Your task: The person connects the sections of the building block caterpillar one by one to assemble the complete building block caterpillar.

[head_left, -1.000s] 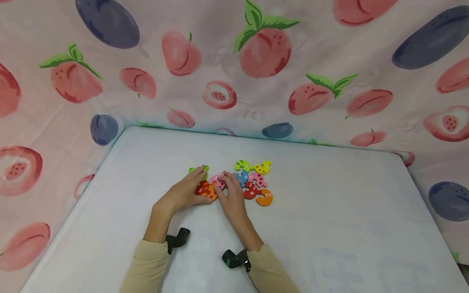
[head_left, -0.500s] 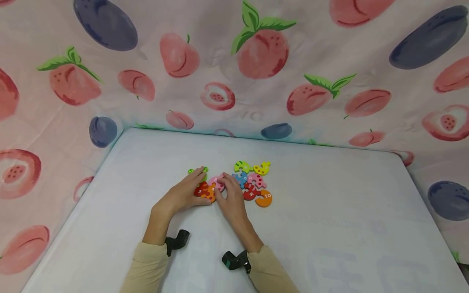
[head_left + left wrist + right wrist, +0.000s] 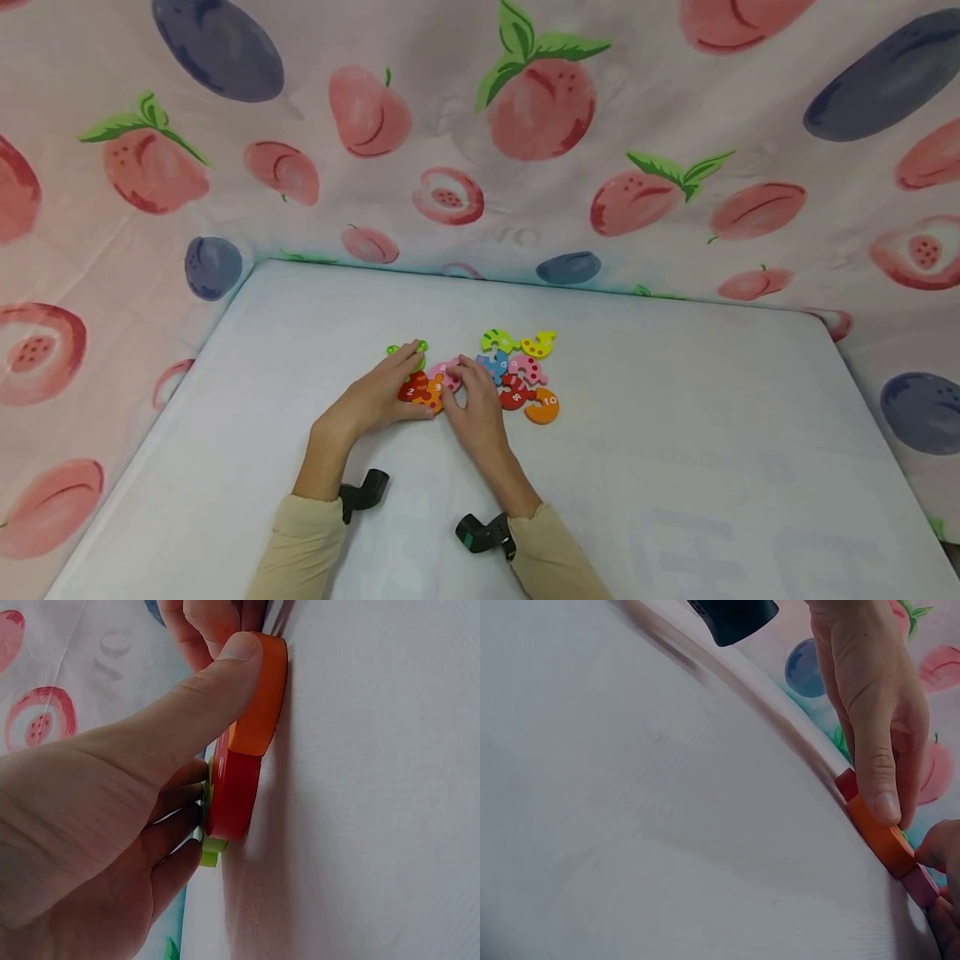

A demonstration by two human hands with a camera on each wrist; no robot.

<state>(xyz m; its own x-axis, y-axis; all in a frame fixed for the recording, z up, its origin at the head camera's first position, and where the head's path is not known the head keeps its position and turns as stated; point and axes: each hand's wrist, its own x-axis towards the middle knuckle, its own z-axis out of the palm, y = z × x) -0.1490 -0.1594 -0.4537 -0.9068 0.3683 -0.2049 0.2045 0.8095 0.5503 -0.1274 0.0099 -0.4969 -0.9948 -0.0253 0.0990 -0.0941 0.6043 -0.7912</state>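
A joined row of puzzle pieces lies under both hands in the head view: a green piece with eyes (image 3: 423, 345), a red piece marked 2 (image 3: 410, 388), an orange spotted piece marked 3 (image 3: 431, 395) and a pink piece (image 3: 442, 369). My left hand (image 3: 372, 397) spreads over the row, fingers extended across the green piece. Its thumb rests on the orange piece's edge (image 3: 261, 705) in the left wrist view. My right hand (image 3: 477, 408) pinches the pink piece between thumb and fingers, partly hiding it. In the right wrist view the pink edge (image 3: 920, 886) meets the orange one.
Right of my right hand lie more pieces: green striped (image 3: 497, 339), yellow (image 3: 538, 343), blue (image 3: 492, 367), pink spotted (image 3: 527, 368), red marked 8 (image 3: 514, 392) and orange marked 10 (image 3: 542, 406). A white-covered table (image 3: 675, 467) meets a fruit-print cloth (image 3: 450, 108) behind.
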